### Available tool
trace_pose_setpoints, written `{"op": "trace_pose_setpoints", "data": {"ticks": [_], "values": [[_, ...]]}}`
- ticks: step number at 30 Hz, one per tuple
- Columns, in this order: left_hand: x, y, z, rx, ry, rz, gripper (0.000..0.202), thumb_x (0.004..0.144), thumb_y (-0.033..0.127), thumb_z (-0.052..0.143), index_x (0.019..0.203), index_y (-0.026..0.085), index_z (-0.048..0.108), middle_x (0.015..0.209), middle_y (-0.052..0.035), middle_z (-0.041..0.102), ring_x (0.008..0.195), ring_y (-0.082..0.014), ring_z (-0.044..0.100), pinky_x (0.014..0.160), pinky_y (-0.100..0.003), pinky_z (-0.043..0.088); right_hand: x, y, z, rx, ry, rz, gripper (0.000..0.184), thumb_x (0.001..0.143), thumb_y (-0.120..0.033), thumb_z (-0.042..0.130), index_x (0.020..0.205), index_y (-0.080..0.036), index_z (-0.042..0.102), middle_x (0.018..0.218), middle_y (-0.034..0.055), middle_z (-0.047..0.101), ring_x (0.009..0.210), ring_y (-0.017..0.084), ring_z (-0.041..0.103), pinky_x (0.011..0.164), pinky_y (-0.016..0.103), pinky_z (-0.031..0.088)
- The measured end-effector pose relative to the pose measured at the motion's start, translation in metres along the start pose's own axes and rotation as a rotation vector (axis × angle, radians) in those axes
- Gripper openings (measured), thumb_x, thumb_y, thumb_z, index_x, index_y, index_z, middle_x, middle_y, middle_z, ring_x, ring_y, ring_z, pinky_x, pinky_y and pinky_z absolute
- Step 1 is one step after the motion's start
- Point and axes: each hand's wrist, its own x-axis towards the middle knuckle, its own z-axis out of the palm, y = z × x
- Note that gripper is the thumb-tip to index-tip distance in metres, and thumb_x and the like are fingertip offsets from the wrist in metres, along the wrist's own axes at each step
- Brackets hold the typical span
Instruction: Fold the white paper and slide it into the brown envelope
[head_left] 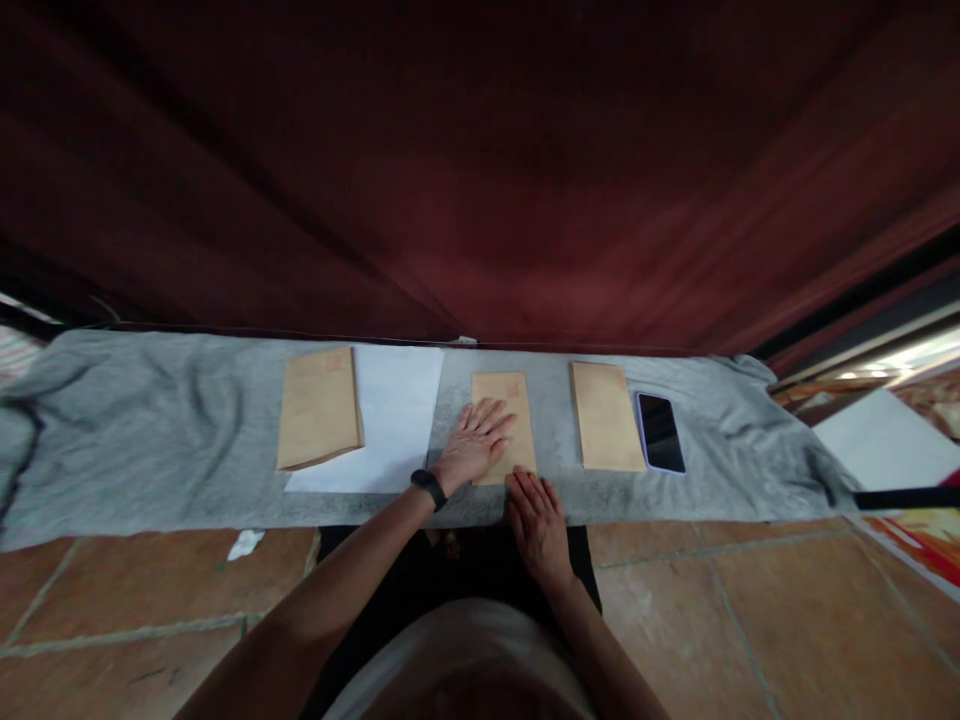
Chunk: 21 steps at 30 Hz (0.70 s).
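A brown paper envelope lies in the middle of a grey cloth. My left hand, with a black band on the wrist, rests flat and open on the envelope's left half. My right hand lies flat and open at the envelope's near right corner, fingertips touching its lower edge. Neither hand holds anything.
A stack of brown envelopes lies at the left beside white sheets. Another brown envelope and a dark phone lie at the right. A dark red curtain hangs behind. Tiled floor lies in front.
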Motion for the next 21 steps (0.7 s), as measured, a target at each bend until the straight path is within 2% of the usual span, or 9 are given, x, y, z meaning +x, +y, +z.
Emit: {"op": "trace_pose_setpoints", "data": {"ticks": [3, 9, 12, 15, 18, 21], "values": [[-0.021, 0.007, -0.003, -0.016, -0.020, 0.064, 0.050, 0.106, 0.044, 0.032, 0.155, 0.034, 0.037, 0.166, 0.0024, 0.029, 0.156, -0.0235, 0.017, 0.126, -0.051, 0.013, -0.001, 0.001, 0.001, -0.003, -0.006, -0.002, 0.046, 0.104, -0.020, 0.042, 0.149, -0.023, 0.049, 0.149, 0.0085, 0.055, 0.141, 0.023, 0.048, 0.120, 0.047, 0.036], [-0.058, 0.026, -0.015, -0.001, -0.038, 0.146, 0.054, 0.105, 0.048, 0.037, 0.155, 0.028, 0.037, 0.167, -0.0050, 0.027, 0.156, -0.0241, 0.018, 0.127, -0.049, 0.015, -0.002, 0.001, 0.001, -0.020, -0.017, 0.005, 0.046, 0.104, -0.022, 0.042, 0.149, -0.024, 0.048, 0.151, 0.0084, 0.054, 0.142, 0.024, 0.047, 0.118, 0.048, 0.035], [-0.068, 0.030, -0.022, 0.001, -0.044, 0.184, 0.056, 0.104, 0.052, 0.039, 0.154, 0.027, 0.039, 0.166, -0.0057, 0.029, 0.155, -0.0237, 0.019, 0.127, -0.047, 0.016, -0.002, 0.000, -0.001, -0.011, -0.024, -0.005, 0.046, 0.104, -0.021, 0.042, 0.149, -0.025, 0.049, 0.151, 0.0079, 0.053, 0.143, 0.024, 0.046, 0.118, 0.048, 0.035], [-0.074, 0.032, -0.026, -0.007, -0.065, 0.224, 0.061, 0.103, 0.056, 0.040, 0.154, 0.022, 0.039, 0.164, -0.0087, 0.033, 0.154, -0.0227, 0.023, 0.127, -0.044, 0.016, -0.002, 0.000, -0.001, -0.004, -0.034, -0.005, 0.047, 0.104, -0.020, 0.041, 0.151, -0.024, 0.046, 0.152, 0.0079, 0.053, 0.143, 0.024, 0.044, 0.119, 0.049, 0.034], [-0.081, 0.031, -0.026, -0.016, -0.082, 0.268, 0.070, 0.101, 0.058, 0.042, 0.156, 0.015, 0.035, 0.163, -0.0114, 0.035, 0.154, -0.0211, 0.023, 0.127, -0.039, 0.016, -0.003, 0.001, -0.002, 0.001, -0.031, -0.005, 0.048, 0.105, -0.022, 0.041, 0.152, -0.024, 0.044, 0.151, 0.0088, 0.053, 0.143, 0.024, 0.045, 0.119, 0.050, 0.033], [-0.088, 0.030, -0.025, -0.023, -0.078, 0.270, 0.073, 0.100, 0.056, 0.046, 0.157, 0.013, 0.030, 0.162, -0.0124, 0.035, 0.154, -0.0210, 0.022, 0.127, -0.037, 0.018, -0.002, 0.000, -0.003, 0.013, -0.028, -0.011, 0.047, 0.105, -0.024, 0.040, 0.153, -0.024, 0.044, 0.151, 0.0098, 0.053, 0.143, 0.025, 0.045, 0.119, 0.050, 0.033]]}}
